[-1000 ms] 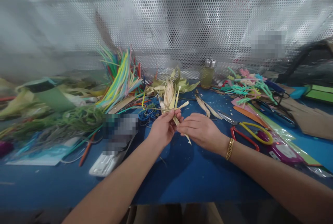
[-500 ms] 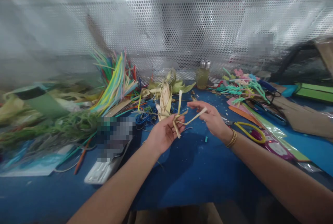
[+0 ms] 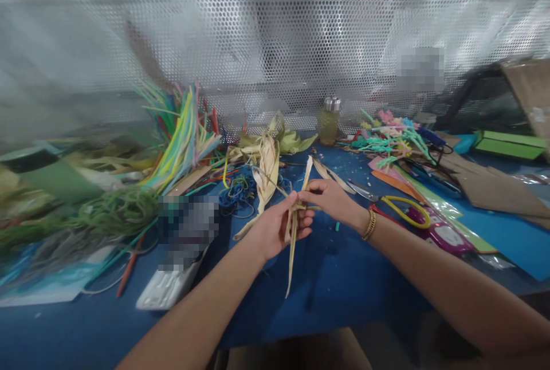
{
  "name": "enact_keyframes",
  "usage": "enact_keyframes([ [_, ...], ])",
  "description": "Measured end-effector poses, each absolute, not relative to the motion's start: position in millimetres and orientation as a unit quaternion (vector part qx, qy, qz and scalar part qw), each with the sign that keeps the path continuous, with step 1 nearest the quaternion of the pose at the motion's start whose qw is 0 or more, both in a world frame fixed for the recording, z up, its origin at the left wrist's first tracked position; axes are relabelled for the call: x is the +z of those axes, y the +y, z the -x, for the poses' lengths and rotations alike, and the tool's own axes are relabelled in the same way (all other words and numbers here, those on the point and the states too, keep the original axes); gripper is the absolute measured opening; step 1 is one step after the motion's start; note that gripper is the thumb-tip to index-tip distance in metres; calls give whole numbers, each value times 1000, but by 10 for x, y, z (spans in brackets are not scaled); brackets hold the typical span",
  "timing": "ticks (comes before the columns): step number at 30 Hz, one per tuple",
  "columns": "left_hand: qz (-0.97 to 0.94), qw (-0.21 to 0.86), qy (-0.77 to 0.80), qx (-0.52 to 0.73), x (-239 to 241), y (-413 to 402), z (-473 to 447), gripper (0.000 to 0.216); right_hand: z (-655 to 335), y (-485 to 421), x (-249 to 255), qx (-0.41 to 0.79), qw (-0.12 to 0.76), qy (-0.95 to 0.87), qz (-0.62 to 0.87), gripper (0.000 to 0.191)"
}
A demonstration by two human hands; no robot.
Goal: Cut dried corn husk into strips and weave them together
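Pale dried corn husk strips cross one another in my left hand, which pinches them between thumb and fingers. My right hand, with a gold bracelet at the wrist, has its thumb and fingertips closed on the strips right beside the left thumb. One long strip end hangs down below the hands, and another stands up above them. Just beyond lies a bundle of dried corn husks. Scissors with yellow handles rest to the right of my right wrist, their blades pointing toward the husk scraps.
Coloured pipe cleaners stand at back left, beside green twine and blue string. A jar stands before the perforated metal screen. Craft flowers, paper sheets and a purple glue gun-like object lie right.
My right hand has moved left to meet my left hand and pinches the strips. A long strip now hangs downward. The view has shifted slightly.
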State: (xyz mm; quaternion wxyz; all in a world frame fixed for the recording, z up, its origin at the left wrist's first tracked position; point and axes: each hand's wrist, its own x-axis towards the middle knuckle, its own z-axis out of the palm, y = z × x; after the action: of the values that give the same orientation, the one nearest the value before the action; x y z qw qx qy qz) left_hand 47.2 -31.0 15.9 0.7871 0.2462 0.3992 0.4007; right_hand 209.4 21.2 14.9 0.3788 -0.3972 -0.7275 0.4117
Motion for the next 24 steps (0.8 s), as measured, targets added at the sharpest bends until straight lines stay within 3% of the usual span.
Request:
enact_keyframes([
  [5,-259,746,395,469,132,-264,-462,13,-2171,137,264,453,307,-755,360,28],
  [8,-240,746,395,479,136,-246,-466,17,-2266,116,364,398,263,-799,367,28],
  [11,-223,758,404,462,133,-253,-480,24,-2321,145,373,362,262,-813,373,28],
  [17,-277,719,420,480,92,-282,-512,17,-2277,169,257,437,232,-775,392,27],
  [24,-301,670,458,502,102,-273,-534,16,-2311,188,326,452,281,-746,399,29],
])
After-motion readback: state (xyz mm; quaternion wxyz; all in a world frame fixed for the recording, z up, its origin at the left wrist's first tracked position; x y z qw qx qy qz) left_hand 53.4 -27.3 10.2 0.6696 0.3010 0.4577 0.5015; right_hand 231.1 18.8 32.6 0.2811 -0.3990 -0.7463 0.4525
